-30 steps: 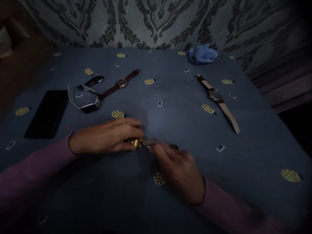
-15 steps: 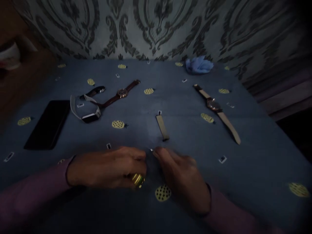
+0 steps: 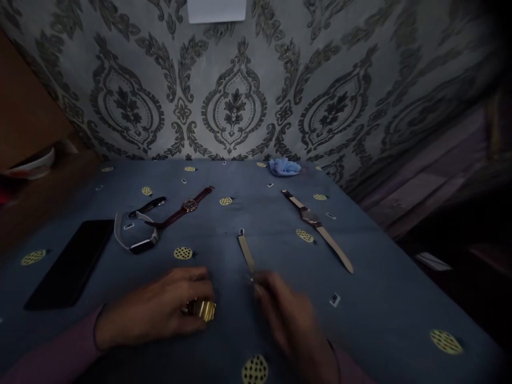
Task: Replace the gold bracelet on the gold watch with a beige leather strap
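Observation:
My left hand (image 3: 160,306) is closed round a gold-coloured shiny metal piece (image 3: 206,310), at the front of the blue table. To its right, my right hand (image 3: 290,320) pinches a tiny bright-tipped object (image 3: 252,278), too small and blurred to name. Just beyond those fingertips lies a short beige strap piece (image 3: 246,252). A watch with a beige and brown strap (image 3: 310,216) lies farther right. On the left are a brown-strapped watch (image 3: 189,206), a white-strapped smartwatch (image 3: 143,245) and a slim black-strapped watch (image 3: 153,205).
A black phone (image 3: 73,264) lies on the left of the patterned blue tablecloth (image 3: 372,298). Near the patterned wall sits a crumpled blue cloth (image 3: 284,167). A bowl (image 3: 34,164) stands on a brown surface at the far left.
The view has tilted up, showing more wall. My hands are farther apart; the gold-coloured piece shows more clearly in my left hand, and my right fingertips are nearer the strap piece.

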